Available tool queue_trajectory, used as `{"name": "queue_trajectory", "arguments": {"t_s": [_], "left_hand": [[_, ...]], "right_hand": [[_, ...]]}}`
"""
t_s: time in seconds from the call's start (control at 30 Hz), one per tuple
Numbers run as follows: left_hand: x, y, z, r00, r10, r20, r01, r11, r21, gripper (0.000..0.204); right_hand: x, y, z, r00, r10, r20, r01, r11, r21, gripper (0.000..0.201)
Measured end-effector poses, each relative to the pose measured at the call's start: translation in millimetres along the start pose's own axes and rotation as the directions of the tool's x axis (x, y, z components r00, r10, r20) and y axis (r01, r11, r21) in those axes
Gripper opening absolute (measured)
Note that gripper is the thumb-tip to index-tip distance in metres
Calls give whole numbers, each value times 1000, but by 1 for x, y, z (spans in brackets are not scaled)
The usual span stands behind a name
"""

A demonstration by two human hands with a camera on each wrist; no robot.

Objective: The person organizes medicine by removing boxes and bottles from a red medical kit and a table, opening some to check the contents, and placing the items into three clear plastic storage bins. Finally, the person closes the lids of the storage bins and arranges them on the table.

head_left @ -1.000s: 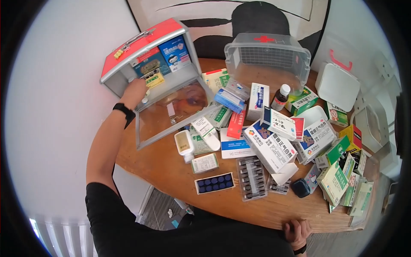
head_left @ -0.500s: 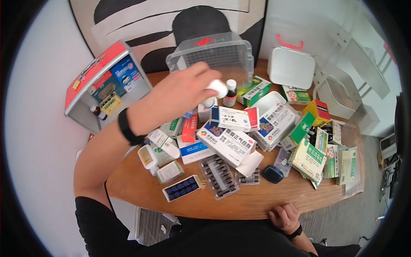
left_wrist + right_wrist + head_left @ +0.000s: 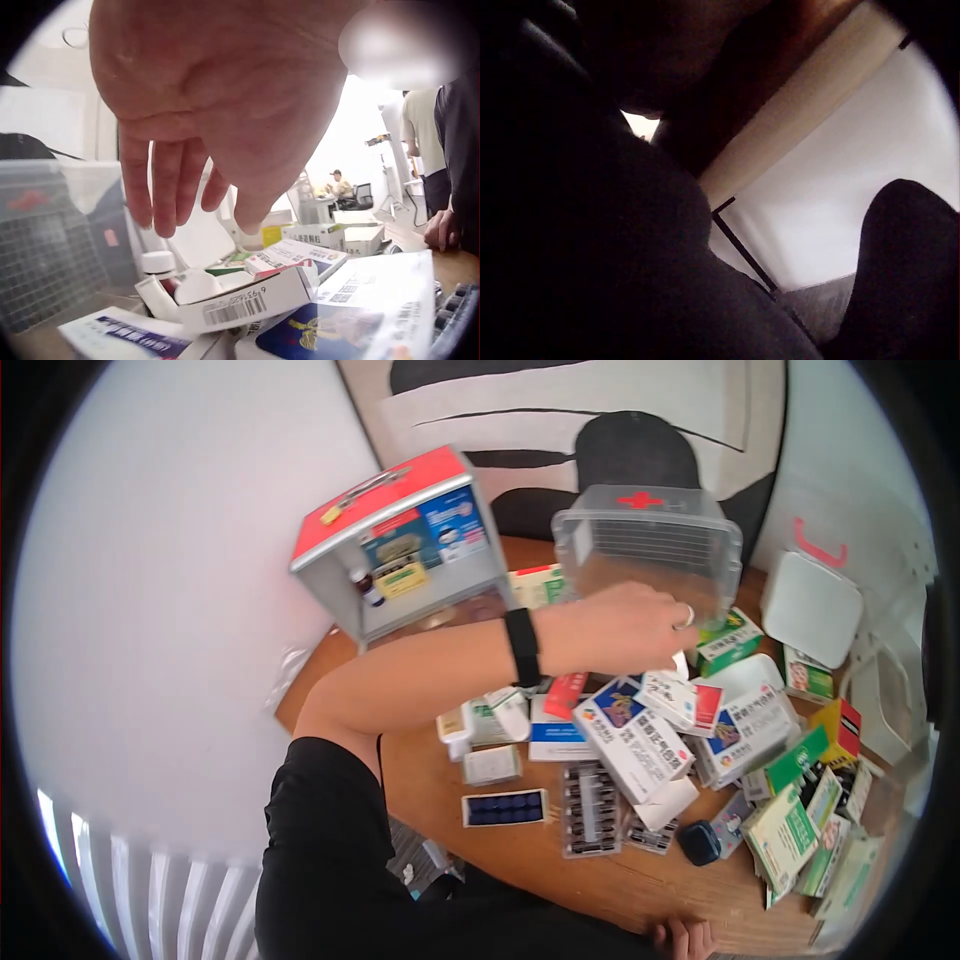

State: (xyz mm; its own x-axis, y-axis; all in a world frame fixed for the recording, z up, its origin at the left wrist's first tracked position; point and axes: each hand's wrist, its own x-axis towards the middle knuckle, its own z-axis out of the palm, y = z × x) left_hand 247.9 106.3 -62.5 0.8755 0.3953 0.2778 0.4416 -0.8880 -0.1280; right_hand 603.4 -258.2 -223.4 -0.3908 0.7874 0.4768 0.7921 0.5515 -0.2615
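In the head view my left hand (image 3: 625, 628) is over the pile of medicine boxes, in front of the clear plastic bin (image 3: 655, 550). The left wrist view shows its fingers (image 3: 174, 187) extended and apart, with nothing between them. Under them lie a small white bottle (image 3: 199, 287), a white-capped brown bottle (image 3: 159, 262) and a white carton with a barcode (image 3: 247, 300). My right hand (image 3: 685, 938) rests loosely at the table's front edge, partly cut off in the head view. The right wrist view is mostly dark clothing.
A red-topped metal case (image 3: 385, 490) stands at the back left, holding cartons and a brown bottle (image 3: 366, 586). Cartons (image 3: 785, 840) crowd the right side. A tray of blue-capped vials (image 3: 503, 808) and an ampoule pack (image 3: 592, 815) lie near the front edge.
My left hand has moved right from inside the metal case to the pile. Half a second ago it held the small white bottle; now it holds nothing. My right hand stays at the table edge.
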Motion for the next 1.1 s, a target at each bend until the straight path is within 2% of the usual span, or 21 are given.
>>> {"name": "queue_trajectory", "arguments": {"t_s": [0.07, 0.1, 0.13, 0.17, 0.2, 0.23, 0.3, 0.43, 0.5, 0.53, 0.6, 0.63, 0.67, 0.73, 0.8, 0.87, 0.93, 0.97, 1.03, 1.07, 1.1], "left_hand": [[-50, -12, -31, 989, -90, -115, 100, 991, 85, 28], [-81, -27, -38, 971, -168, -171, 200, 962, 186, 26], [-117, -46, -45, 944, -232, -235, 294, 914, 281, 24], [-152, -56, -64, 922, -311, -231, 379, 848, 370, 23], [-201, -86, -55, 771, -483, -414, 620, 716, 321, 22], [-234, -97, -69, 614, -709, -346, 788, 533, 308, 27], [-312, -125, -67, 324, -912, -251, 872, 186, 452, 25], [-363, -152, -54, 305, -939, -161, 809, 166, 563, 31], [-375, -170, -44, 96, -982, -164, 917, 23, 397, 41], [-384, -180, -42, 96, -981, -166, 919, 24, 393, 41], [-397, -201, -42, 177, -984, 6, 951, 173, 256, 66], [-393, -201, -44, 175, -984, 32, 945, 176, 274, 56], [-395, -206, -43, 173, -984, 36, 948, 177, 266, 56], [-397, -224, -38, -104, -981, 166, 948, -47, 315, 43], [-418, -244, -27, -136, -941, 309, 947, -32, 319, 35], [-429, -249, -15, -183, -968, 169, 973, -153, 175, 34], [-430, -244, -7, -116, -993, -21, 980, -118, 158, 34], [-424, -243, -12, -109, -994, -11, 982, -109, 155, 34], [-412, -236, -18, -193, -979, 64, 979, -188, 76, 37], [-406, -231, -21, -192, -979, 74, 979, -186, 79, 37], [-402, -231, -25, -248, -965, 80, 968, -244, 60, 36]], "right_hand": [[1, 2, -1, 1000, -22, 9, 22, 999, 35, 18], [1, 2, -1, 1000, -21, 10, 21, 999, 43, 17], [5, 1, -1, 1000, -28, 6, 27, 998, 57, 17], [8, -1, -3, 999, -32, -15, 33, 998, 55, 14], [11, -2, -3, 999, -35, -35, 37, 998, 47, 13], [9, -1, -2, 999, -39, -34, 41, 998, 49, 13], [2, 1, -4, 998, 14, 66, -17, 999, 50, 12], [2, -2, -1, 998, 29, 56, -31, 999, 31, 12], [15, -7, -1, 999, -2, -35, 2, 1000, 12, 14], [14, -8, 0, 999, -3, -36, 3, 1000, 8, 14], [7, -5, 3, 1000, 8, -20, -8, 1000, -23, 15], [4, -3, 5, 1000, 6, -15, -7, 1000, -28, 15], [2, -1, 7, 999, 6, -32, -6, 1000, -9, 14], [3, 0, 13, 999, 20, -38, -21, 1000, -10, 14], [5, -4, 8, 1000, 23, -18, -24, 999, -39, 14], [2, -4, 7, 999, 50, 1, -50, 997, -53, 14], [7, -4, 8, 998, 61, 5, -61, 997, -46, 15], [11, -4, 8, 999, 45, -19, -46, 999, -22, 15], [-1, 0, 11, 999, 42, -27, -42, 999, -3, 15], [-15, 10, 18, 1000, 28, -1, -28, 1000, -11, 16], [-20, 12, 21, 1000, 14, 22, -13, 1000, -17, 18]]}}
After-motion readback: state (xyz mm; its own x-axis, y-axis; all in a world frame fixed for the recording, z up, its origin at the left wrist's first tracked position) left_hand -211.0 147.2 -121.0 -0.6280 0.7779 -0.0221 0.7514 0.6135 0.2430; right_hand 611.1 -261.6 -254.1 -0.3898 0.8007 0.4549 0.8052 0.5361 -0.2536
